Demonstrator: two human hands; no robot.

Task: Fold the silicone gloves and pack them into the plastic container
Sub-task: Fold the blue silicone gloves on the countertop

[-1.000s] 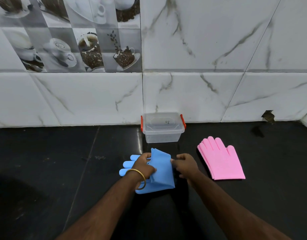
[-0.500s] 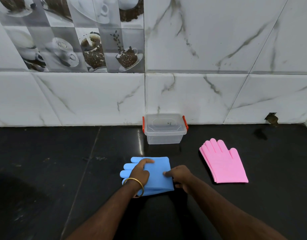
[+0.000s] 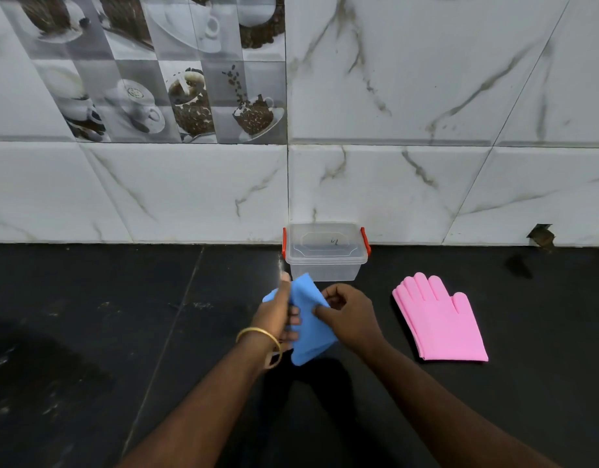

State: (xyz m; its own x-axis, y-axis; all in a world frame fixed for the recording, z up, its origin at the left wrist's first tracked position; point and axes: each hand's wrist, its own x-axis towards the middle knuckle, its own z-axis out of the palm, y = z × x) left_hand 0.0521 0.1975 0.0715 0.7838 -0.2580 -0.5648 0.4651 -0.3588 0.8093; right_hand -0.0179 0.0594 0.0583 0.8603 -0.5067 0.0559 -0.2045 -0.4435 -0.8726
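With both hands, left (image 3: 277, 312) and right (image 3: 350, 315), clamped on the folded blue gloves (image 3: 308, 324), springy silicone may unfold if grip slackens before reaching the lidded container (image 3: 326, 253)

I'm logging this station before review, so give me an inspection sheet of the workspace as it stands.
Surface: black counter, scuffed, pale smudges.
Job's things: blue gloves folded, held up by both hands; pink gloves flat, unfolded; plastic container at the wall, lid on.
Clutter: nothing seen.
Grippers: left hand and right hand both pinch the blue gloves.
Cables: nothing seen.
Surroundings: marble wall tiles, chipped hole low right.
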